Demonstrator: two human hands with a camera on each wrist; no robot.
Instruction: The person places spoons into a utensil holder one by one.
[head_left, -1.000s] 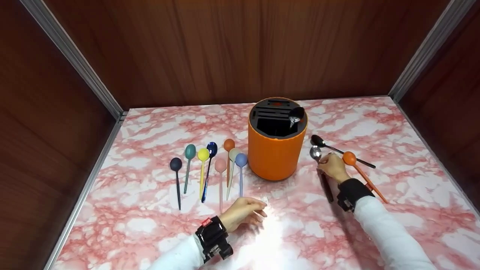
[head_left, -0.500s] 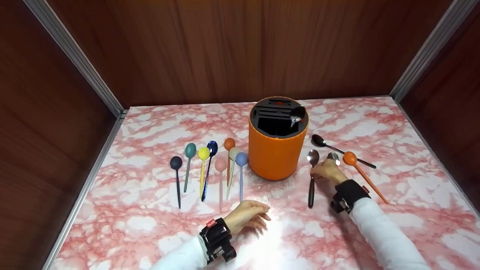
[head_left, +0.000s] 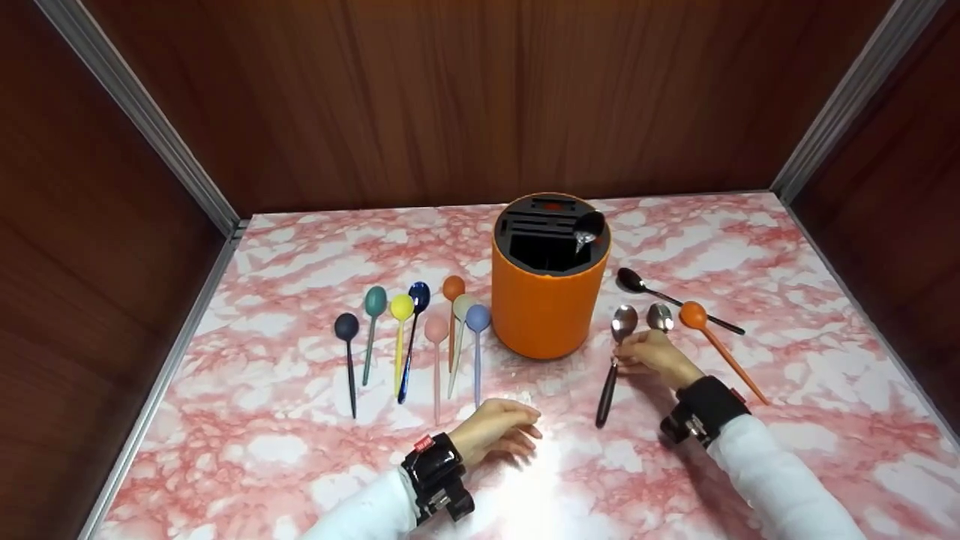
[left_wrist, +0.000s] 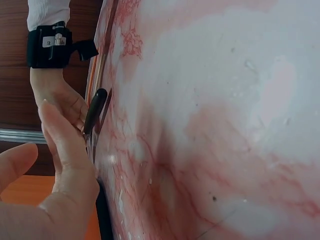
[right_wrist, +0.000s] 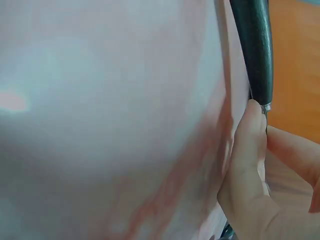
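My right hand [head_left: 651,355] pinches a metal spoon [head_left: 624,322] with a dark handle at its neck, just right of the orange holder [head_left: 544,315]. In the right wrist view, the thumb and a finger meet just below the spoon's dark handle [right_wrist: 257,55]. Beyond that hand shows the bowl of another metal spoon [head_left: 660,318]; the rest of it is hidden. My left hand [head_left: 496,431] hovers over the table in front of the holder, fingers relaxed, with nothing in it. A dark spoon [head_left: 592,227] stands in the holder's black slotted top.
Left of the holder several coloured spoons lie side by side, among them a yellow spoon [head_left: 402,307] and a pale blue spoon [head_left: 478,318]. To the right lie a black spoon [head_left: 631,280] and an orange spoon [head_left: 694,316]. Wooden walls [head_left: 450,105] enclose the marbled table [head_left: 277,465].
My right hand has drawn the dark-handled spoon leftward and toward me, turning its handle end left. Another metal spoon's bowl has come into view behind the hand. The left hand has barely moved.
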